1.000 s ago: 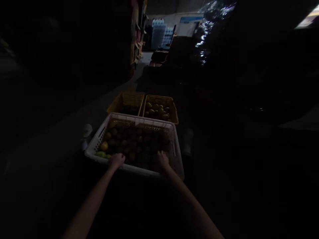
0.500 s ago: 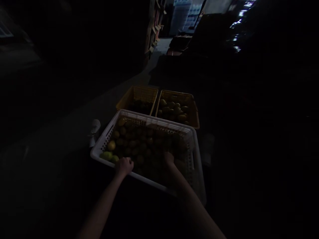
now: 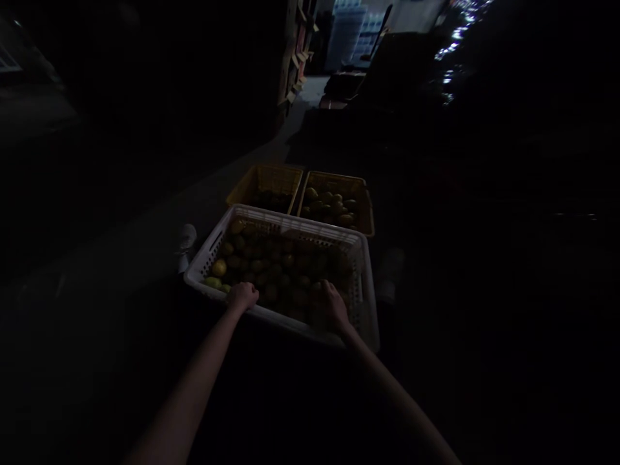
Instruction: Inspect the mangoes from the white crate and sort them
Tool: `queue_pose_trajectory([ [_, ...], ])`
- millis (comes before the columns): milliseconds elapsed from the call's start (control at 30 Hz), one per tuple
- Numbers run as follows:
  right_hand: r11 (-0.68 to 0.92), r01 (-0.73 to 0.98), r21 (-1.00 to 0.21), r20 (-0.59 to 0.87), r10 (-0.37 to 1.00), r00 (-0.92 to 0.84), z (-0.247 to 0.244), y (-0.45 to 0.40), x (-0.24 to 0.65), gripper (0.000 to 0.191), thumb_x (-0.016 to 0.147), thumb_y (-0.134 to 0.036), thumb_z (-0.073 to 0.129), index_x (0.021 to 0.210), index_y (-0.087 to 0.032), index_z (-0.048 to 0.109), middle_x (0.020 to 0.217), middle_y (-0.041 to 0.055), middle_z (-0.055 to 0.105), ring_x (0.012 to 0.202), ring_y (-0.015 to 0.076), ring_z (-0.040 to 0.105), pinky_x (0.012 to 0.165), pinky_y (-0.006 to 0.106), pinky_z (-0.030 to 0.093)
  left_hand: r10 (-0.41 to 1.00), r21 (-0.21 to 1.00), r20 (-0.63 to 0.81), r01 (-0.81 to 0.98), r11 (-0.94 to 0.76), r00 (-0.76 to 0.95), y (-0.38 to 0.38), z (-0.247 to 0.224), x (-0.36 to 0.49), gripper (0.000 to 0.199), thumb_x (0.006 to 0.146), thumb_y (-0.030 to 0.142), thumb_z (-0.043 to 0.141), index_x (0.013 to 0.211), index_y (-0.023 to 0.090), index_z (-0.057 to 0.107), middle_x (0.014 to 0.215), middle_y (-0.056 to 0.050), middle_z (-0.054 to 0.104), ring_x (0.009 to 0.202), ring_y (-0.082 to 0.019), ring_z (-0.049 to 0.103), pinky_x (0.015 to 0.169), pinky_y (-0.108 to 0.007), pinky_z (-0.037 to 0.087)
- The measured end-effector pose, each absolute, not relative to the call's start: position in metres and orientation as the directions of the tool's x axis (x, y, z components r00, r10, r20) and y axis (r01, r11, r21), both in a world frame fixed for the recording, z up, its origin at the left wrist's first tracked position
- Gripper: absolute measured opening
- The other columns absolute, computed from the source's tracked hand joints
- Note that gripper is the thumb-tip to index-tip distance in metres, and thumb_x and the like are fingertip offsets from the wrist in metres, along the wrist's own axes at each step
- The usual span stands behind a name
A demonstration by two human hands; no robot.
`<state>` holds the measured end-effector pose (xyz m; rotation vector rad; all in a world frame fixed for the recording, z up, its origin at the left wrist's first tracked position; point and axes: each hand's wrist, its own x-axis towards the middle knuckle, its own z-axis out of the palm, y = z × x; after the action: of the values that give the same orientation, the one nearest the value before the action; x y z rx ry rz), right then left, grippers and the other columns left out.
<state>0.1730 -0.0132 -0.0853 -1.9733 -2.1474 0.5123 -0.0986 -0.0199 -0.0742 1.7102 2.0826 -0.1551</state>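
Note:
A white plastic crate (image 3: 320, 227) with slotted sides holds many round, yellow-green fruit (image 3: 219, 267) and stands right before me. My left hand (image 3: 243, 296) is closed at the crate's near rim, its fingers curled over the edge. Over the right part of the same crate, near the front rim, is my right hand (image 3: 332, 302). Its fingers are curled and partly lost in the dark, so what they hold, if anything, is hidden. The dim light makes the exact kind of fruit hard to tell.
Behind the white crate stand two yellow crates, a left crate (image 3: 242, 186) and a right crate (image 3: 367, 205), both with fruit inside. My shoes show beside the crate: the left shoe (image 3: 186, 237) and the right shoe (image 3: 391, 265). Stacked boxes (image 3: 293, 61) stand farther back.
The crates appear slightly higher and farther left in view. My right hand has drawn up from deep among the fruit toward the near rim. My left hand stays at the rim.

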Motion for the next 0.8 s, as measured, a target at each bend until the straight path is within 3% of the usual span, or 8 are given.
queue_pose_trajectory([
  [333,-0.011,0.913,-0.407,-0.11,0.993,-0.037,-0.078,-0.057,0.151,0.052,0.079,-0.018,0.056,0.129,-0.012,0.042,0.126,0.0161,0.055,0.11,0.0262,0.058,0.076,0.03,0.048,0.863,0.059,-0.501,0.992,0.11,-0.065,-0.013,-0.068,-0.103,0.034,0.09,0.028,0.044,0.11,0.018,0.07,0.119,-0.014,0.068,0.111,-0.024,0.063,0.088,-0.03,0.048],
  [533,-0.074,0.883,-0.464,-0.13,0.991,0.015,-0.074,-0.069,0.147,0.061,0.079,-0.022,0.058,0.135,-0.01,0.037,0.129,0.0174,0.053,0.111,0.0251,0.057,0.08,0.029,0.049,0.835,-0.041,-0.55,0.998,-0.037,0.008,0.028,-0.065,-0.065,0.032,0.091,0.036,0.057,0.115,0.014,0.061,0.119,-0.01,0.062,0.107,-0.021,0.06,0.093,-0.045,0.05],
  [800,-0.061,0.899,-0.434,-0.114,0.993,0.013,-0.077,-0.069,0.144,0.062,0.076,-0.013,0.058,0.136,-0.01,0.042,0.128,0.0169,0.056,0.111,0.0264,0.057,0.086,0.032,0.051,0.874,0.022,-0.462,0.987,-0.158,0.15,0.11,-0.097,0.034,0.039,0.09,0.035,0.058,0.125,0.017,0.055,0.128,-0.01,0.055,0.111,-0.023,0.057,0.092,-0.046,0.05],
])
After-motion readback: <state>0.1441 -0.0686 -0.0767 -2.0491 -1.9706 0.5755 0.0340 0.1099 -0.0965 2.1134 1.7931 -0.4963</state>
